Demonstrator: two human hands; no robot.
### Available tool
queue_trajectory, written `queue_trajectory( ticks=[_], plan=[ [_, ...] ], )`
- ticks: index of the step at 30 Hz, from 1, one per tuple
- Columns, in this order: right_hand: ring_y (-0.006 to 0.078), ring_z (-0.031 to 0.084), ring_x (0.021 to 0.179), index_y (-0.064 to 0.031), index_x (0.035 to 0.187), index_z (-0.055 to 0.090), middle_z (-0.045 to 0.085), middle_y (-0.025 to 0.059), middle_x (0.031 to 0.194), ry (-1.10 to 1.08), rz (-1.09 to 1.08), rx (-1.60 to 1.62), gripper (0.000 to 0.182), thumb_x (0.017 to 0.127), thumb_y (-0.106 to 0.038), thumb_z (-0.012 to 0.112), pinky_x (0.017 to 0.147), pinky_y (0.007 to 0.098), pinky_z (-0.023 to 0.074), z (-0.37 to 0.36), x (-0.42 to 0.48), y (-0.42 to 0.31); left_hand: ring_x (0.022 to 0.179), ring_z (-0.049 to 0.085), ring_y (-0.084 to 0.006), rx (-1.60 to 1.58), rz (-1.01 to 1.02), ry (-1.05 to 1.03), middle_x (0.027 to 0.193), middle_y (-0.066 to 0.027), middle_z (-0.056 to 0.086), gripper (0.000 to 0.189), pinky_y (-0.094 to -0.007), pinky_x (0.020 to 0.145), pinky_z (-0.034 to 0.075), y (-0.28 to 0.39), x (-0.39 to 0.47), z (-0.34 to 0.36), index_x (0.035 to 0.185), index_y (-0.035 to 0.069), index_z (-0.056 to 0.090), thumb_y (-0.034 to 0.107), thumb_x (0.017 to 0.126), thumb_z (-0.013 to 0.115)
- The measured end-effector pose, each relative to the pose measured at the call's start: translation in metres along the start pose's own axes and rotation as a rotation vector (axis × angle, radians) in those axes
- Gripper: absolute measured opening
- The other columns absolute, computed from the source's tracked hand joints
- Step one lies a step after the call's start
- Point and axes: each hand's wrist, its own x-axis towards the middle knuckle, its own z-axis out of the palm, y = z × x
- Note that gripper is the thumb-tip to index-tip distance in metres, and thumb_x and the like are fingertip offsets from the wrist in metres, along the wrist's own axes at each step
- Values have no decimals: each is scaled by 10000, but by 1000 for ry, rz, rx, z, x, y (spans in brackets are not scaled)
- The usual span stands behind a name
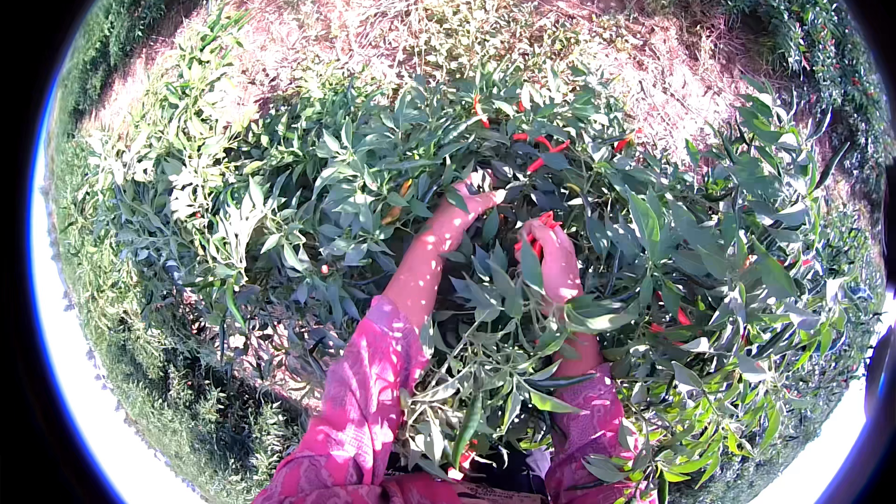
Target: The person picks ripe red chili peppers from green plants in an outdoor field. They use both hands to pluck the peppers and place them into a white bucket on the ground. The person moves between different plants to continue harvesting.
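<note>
My left hand (467, 204) reaches into the dark green leaves of a chili pepper plant (371, 168). Its thumb sticks out to the right, while leaves cover most of the fingers, so I cannot tell whether it grips anything. Lower and to the right, my right hand (556, 259) is curled around several red chili peppers (548, 219), whose red ends poke out by the fingers. Just beyond both hands, more red chilies (542, 147) hang among the leaves. An orange-yellow chili (393, 214) hangs left of my left hand.
Leafy stems cross in front of my right forearm. A green chili (467, 430) hangs close to my body, and another green chili (234, 304) is at the left. Red chilies (682, 317) show at the right. Dry straw-covered ground (336, 35) lies beyond, with other plant rows (805, 21) alongside.
</note>
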Motion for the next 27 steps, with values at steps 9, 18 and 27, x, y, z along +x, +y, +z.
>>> queue_trajectory(
  ticks=[9,18,27],
  plan=[
    [147,482,522,-68,992,526,514,54,687,160,-66,174,184,823,-55,455,379,236,332,-10,-4,-3,940,604,-157,-44,-191,-211,1061,-91,611,453,-286,818,498,-16,12,26,1182,17,507,111,786,707],
    [119,598,754,-17,1147,533,615,74,946,-443,12,185,373,811,-115,663,617,255,482,-76,65,11,853,614,-138,-125,-172,-198,982,-46,652,288,-297,748,491,-26,-4,23,1093,72,600,164,824,641],
    [207,528,1068,-89,1310,427,515,127,1240,-316,-408,-497,591,856,-445,552,873,332,465,-86,92,28,847,615,-141,-64,-83,-130,977,-49,652,282,-299,745,491,-27,-27,14,1087,70,599,159,823,638]
  ],
)
